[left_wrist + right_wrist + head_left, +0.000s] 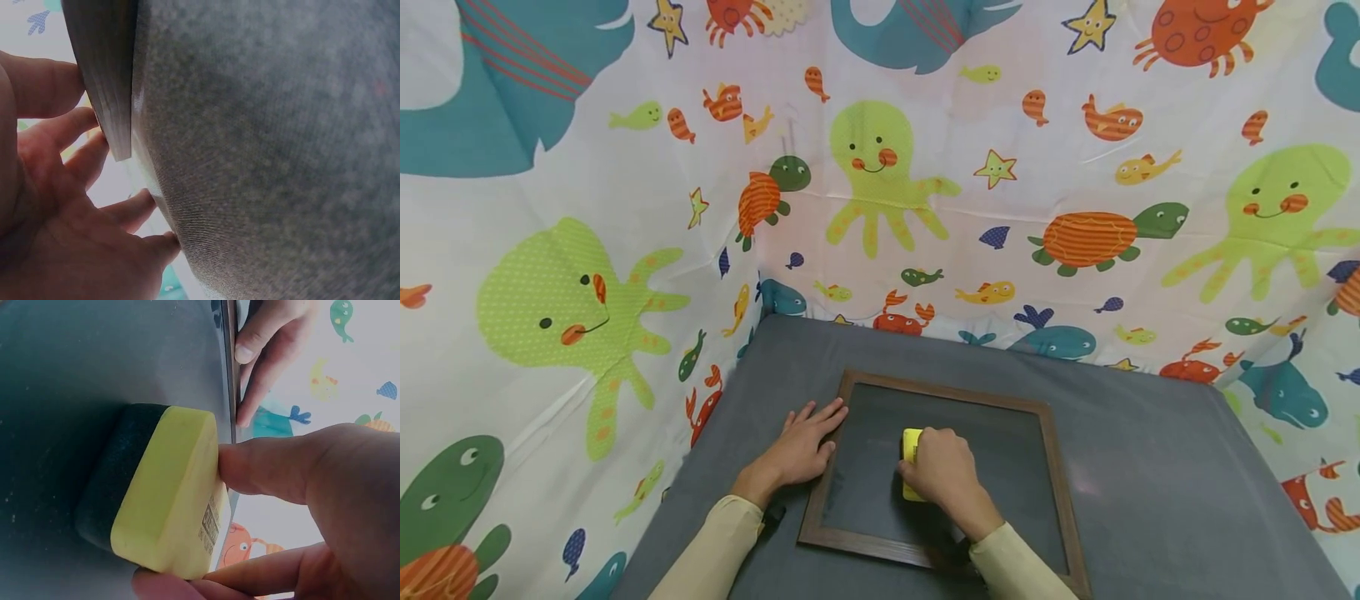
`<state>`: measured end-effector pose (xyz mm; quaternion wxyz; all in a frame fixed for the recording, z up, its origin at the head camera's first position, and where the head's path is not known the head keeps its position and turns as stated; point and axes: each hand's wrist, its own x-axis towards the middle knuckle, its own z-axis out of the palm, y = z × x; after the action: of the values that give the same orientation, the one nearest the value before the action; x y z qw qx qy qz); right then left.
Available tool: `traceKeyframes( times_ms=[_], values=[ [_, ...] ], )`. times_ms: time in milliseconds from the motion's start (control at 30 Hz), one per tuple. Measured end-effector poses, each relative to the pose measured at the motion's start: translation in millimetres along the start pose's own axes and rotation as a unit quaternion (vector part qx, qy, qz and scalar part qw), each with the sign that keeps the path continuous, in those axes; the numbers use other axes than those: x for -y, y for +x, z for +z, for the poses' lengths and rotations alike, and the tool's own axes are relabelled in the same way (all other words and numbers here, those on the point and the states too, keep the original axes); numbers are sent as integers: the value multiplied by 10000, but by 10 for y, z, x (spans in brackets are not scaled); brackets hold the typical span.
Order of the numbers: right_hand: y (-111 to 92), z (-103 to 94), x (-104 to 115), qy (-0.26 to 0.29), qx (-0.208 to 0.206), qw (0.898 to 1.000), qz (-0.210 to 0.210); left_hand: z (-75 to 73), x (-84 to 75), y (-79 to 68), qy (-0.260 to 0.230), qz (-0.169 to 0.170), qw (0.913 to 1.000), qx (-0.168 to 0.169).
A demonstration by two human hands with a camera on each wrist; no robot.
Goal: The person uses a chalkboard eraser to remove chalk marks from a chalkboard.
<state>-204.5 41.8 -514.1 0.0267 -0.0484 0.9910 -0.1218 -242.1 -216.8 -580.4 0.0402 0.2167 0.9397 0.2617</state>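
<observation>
A chalkboard (pixel 880 417) in a brown wooden frame lies flat on the grey-covered table. My right hand (pixel 943 471) grips a yellow eraser (pixel 912 442) left of the board's middle. In the right wrist view, the dark felt side of the eraser (pixel 169 481) faces the board's surface, with thumb and fingers on its yellow body. My left hand (pixel 801 446) rests at the frame's left side, fingers spread. Seen from the left wrist, its thumb and some fingertips touch the frame's edge (pixel 106 75), and other fingertips meet the grey cloth.
The grey cloth (pixel 1172 467) covers the table around the board. White curtains printed with sea animals (pixel 917 192) hang behind it and along both sides. The left curtain (pixel 550 400) comes down close to my left forearm.
</observation>
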Motion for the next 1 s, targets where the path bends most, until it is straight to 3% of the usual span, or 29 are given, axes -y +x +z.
traceKeyframes(
  times_ms=[1000],
  values=[
    [112, 64, 211, 306, 1, 9990, -336, 17, -21, -1, -2, -82, 9999, -79]
  ],
)
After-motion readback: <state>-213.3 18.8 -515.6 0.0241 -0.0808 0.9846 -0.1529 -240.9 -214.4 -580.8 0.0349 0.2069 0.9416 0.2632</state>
